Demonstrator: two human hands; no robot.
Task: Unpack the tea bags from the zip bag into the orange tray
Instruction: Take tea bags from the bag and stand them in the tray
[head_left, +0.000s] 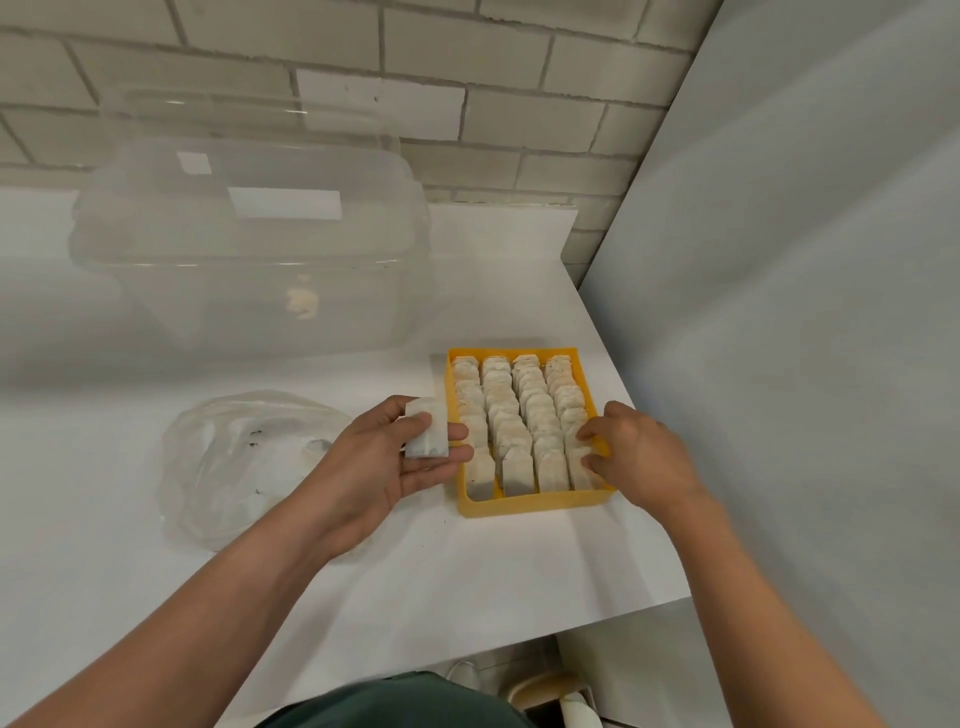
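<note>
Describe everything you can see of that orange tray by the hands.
The orange rectangular plastic tray lies flat on the white counter, near the counter's right edge. Its low walls hold four rows of pale paper tea bags, standing upright and nearly filling it. Fingertips of the right hand rest at its right wall.

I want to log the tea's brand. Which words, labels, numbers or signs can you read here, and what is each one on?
No text can be read anywhere.
Tea bag in the left hand: no print shows.
Tray: no marking shows.
Zip bag: only dark specks.
Clear box: pale patches, no letters.
</note>
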